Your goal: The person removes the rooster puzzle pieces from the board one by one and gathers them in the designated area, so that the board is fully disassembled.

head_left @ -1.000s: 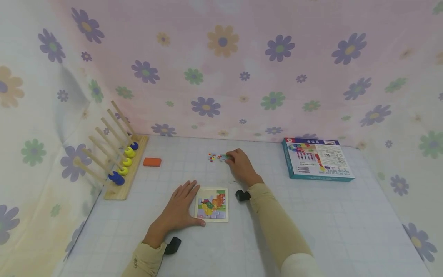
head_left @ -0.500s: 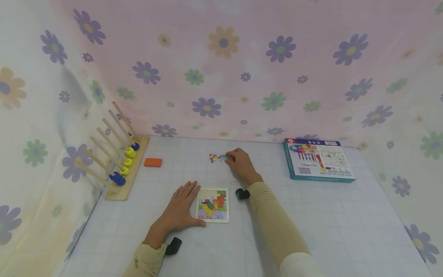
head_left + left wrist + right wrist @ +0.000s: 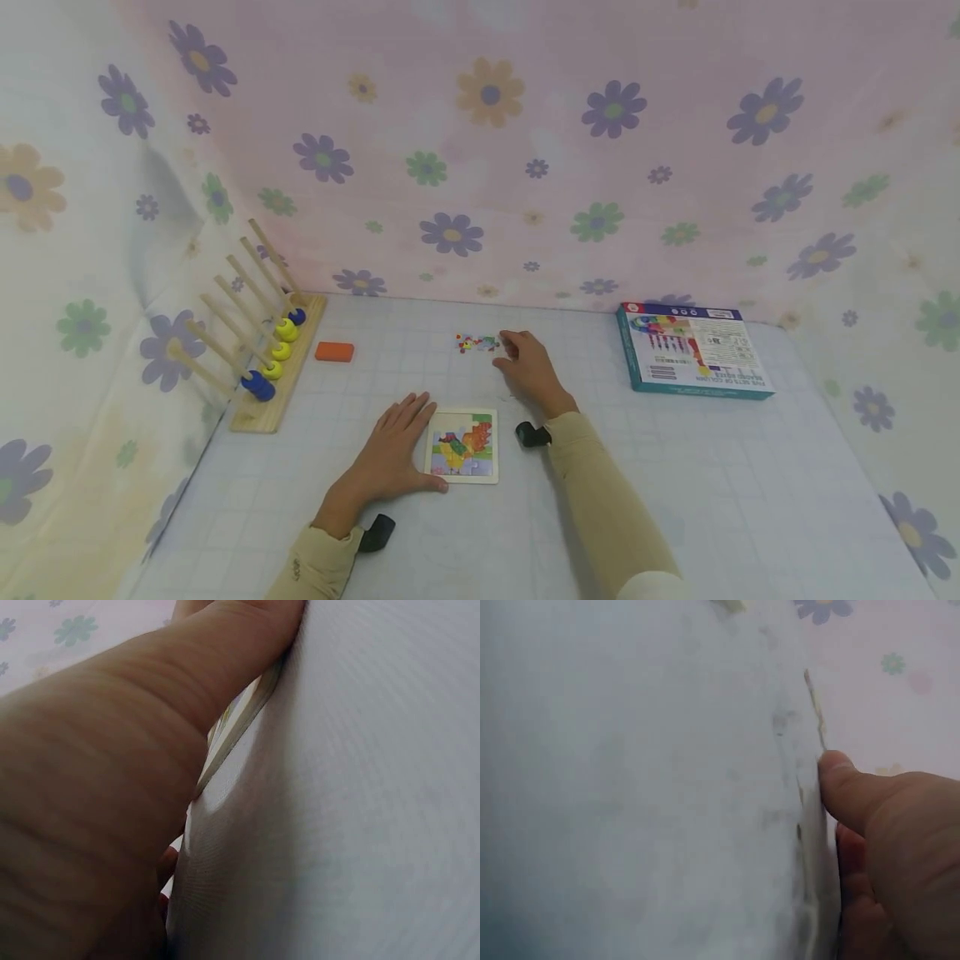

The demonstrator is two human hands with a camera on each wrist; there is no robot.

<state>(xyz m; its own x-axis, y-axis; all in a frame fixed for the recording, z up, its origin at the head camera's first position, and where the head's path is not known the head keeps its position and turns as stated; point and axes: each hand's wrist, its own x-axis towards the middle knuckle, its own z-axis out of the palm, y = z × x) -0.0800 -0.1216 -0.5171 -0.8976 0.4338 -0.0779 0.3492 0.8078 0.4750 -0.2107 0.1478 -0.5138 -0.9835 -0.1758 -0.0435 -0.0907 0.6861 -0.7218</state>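
A square jigsaw puzzle tray lies on the table, partly filled with pieces showing a colourful bird; bare wood shows at its upper left. My left hand rests flat beside it, fingers straight, thumb at the lower left corner. In the left wrist view, the tray's pale edge shows beneath the thumb. Farther back lie loose jigsaw pieces, side by side in a short strip. Just right of them is my right hand, its thumb and forefinger spread apart with nothing visible between them.
At the left stands a wooden bead rack with tilted pegs and blue and yellow beads. An orange block lies to its right. A flat toy box is at the back right, near the flowered cloth wall.
The right hand pushed its pinched jigsaw piece left against the other loose piece, then let go and drew slightly right. The left hand stays by the tray.
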